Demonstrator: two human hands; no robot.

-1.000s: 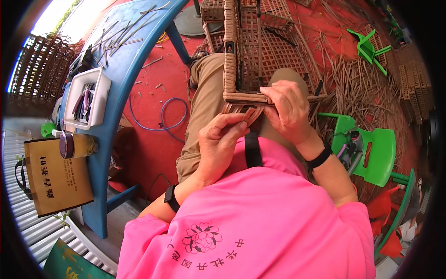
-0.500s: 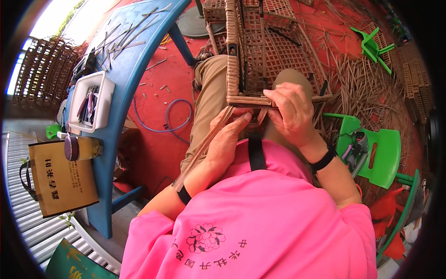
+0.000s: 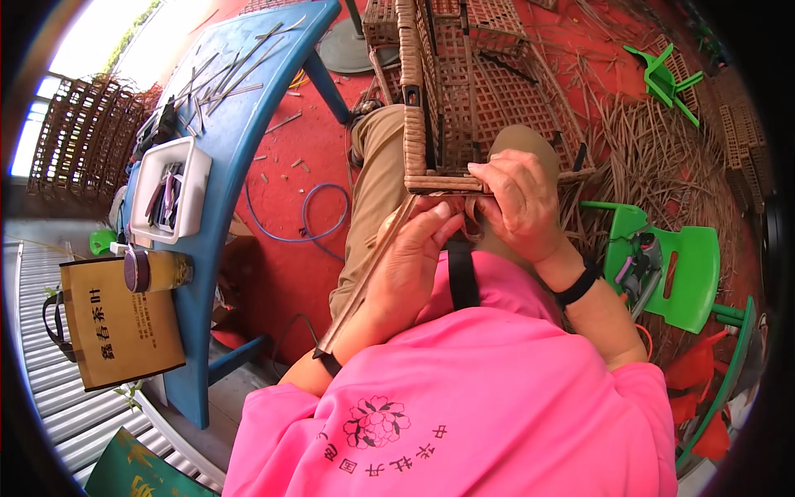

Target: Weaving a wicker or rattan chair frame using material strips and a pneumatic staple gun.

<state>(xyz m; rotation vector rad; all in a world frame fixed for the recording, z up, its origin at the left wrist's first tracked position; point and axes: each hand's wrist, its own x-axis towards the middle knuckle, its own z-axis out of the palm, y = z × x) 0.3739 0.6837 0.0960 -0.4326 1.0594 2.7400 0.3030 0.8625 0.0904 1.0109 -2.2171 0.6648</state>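
A brown woven wicker basket [image 3: 422,132] rests on my lap, its rim corner toward me. Around the near rim, my right hand [image 3: 520,201] is closed, thumb below and fingers on top. Just beneath the corner, my left hand [image 3: 411,257] pinches a flat brown wicker strip whose looped part [image 3: 472,217] hangs between the hands. The strip's long loose end [image 3: 364,282] runs back over my left wrist and forearm. Part of the left fingers is hidden behind the strip and the rim.
To the left stands a blue table [image 3: 236,149] with loose strips, a white tray [image 3: 192,190] of tools and a lidded jar [image 3: 157,269]. A paper bag [image 3: 124,323] hangs beside it. On the right are a green chair [image 3: 675,277], a strip pile [image 3: 654,157] and a green stool [image 3: 662,79].
My left hand has shifted slightly right under the rim, its thumb and fingertips now closer to the right hand. The long strip end lies straighter along my forearm. The right hand keeps its grip.
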